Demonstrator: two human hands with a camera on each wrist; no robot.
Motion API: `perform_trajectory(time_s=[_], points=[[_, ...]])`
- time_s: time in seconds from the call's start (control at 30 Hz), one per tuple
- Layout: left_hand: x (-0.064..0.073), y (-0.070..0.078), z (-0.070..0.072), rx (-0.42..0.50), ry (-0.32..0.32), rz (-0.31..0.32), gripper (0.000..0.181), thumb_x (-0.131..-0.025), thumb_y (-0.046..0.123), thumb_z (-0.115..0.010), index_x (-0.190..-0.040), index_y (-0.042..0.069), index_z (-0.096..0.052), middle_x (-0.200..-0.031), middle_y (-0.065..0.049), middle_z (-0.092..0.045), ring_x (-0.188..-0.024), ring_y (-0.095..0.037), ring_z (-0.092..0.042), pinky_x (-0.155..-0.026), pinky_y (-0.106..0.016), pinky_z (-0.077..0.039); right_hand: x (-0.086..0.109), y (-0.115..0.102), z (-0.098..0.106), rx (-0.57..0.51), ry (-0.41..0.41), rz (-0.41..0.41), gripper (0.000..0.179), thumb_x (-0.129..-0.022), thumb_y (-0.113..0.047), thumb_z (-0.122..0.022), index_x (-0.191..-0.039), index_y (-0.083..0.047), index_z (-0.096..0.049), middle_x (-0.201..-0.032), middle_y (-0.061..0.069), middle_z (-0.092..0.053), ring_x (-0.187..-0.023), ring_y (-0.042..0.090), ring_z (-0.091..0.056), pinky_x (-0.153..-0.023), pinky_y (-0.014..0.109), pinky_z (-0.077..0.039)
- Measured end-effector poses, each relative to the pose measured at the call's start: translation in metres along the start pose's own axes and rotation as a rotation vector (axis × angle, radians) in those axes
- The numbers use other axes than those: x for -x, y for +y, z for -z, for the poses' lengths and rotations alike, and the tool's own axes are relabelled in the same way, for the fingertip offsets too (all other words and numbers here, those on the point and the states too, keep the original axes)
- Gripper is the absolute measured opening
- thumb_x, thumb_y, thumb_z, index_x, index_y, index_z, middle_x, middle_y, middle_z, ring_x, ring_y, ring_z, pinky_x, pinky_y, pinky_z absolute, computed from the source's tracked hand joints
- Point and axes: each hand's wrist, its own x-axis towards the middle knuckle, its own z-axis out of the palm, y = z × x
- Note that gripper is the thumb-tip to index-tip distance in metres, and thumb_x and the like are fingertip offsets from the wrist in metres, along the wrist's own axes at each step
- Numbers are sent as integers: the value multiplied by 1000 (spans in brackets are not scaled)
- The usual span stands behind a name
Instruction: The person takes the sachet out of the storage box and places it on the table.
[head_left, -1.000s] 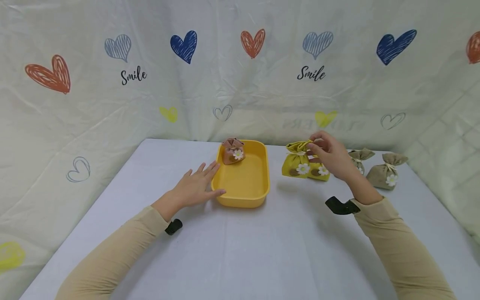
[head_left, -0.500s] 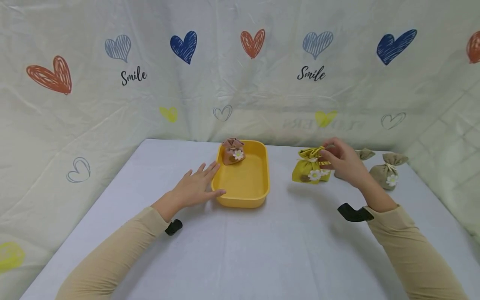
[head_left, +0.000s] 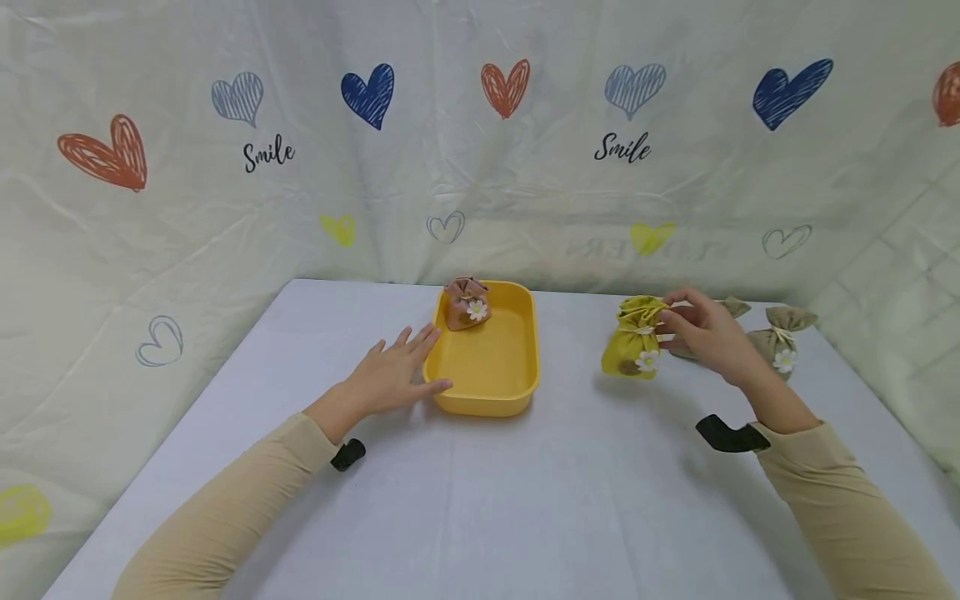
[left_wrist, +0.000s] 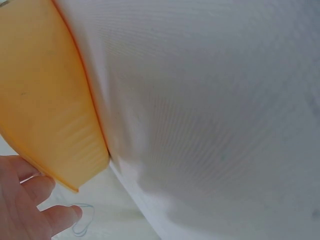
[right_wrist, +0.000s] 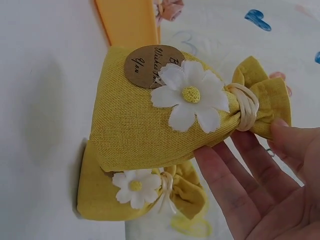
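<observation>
My right hand (head_left: 708,333) pinches the gathered neck of a yellow cloth drawstring pouch (right_wrist: 150,110), which hangs just above the table. A white fabric flower and a round brown tag decorate its front. Below it in the right wrist view stands a second yellow pouch (right_wrist: 110,197); in the head view the held one hides it. My left hand (head_left: 386,375) lies with spread, straight fingers against the left rim of a yellow plastic tray (head_left: 487,404). Inside that tray, at the back left corner, sits a pinkish-brown pouch (head_left: 457,317) with a white flower.
Two grey-beige pouches stand at the right, the nearer one (head_left: 761,342) partly behind my right wrist and the other (head_left: 735,307) mostly covered by my hand. A white cloth curtain (head_left: 555,183) printed with hearts rises right behind the white-covered table (head_left: 480,517).
My right hand has carried the yellow pouch to the right and slightly nearer to me, so it now covers the second yellow pouch. The left hand and tray have stayed put.
</observation>
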Motion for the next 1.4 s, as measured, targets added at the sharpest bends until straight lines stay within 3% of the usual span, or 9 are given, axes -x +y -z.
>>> perform_trajectory(time_s=[0.63, 1.0, 1.4], points=[[-1, -1, 0, -6, -5, -3, 97, -97, 71, -47, -166, 12, -14, -171, -6, -12, -155, -38, -12, -117, -69, -15, 14, 30, 18, -31, -42, -44, 21, -110, -7, -46, -122, 9, -44, -99, -3, -66, -89, 2, -69, -75, 28, -60], [-1, -1, -1, -9, -2, 3, 97, -97, 72, -47, -166, 12, -14, -171, -6, -12, -155, -39, -12, -117, -69, -15, 20, 40, 21, -6, -47, -79, 26, -111, -12, -47, -124, 9, -44, -101, 1, -65, -91, 1, -67, -76, 30, -61], [-1, 0, -1, -10, -2, 8, 97, -97, 72, -47, -166, 12, -14, -171, -5, -12, -155, -39, -12, -117, -69, -16, 23, 48, 25, -99, -89, -85, 18, -110, -11, -48, -123, 0, -50, -100, -7, -66, -93, 3, -68, -74, 28, -60]])
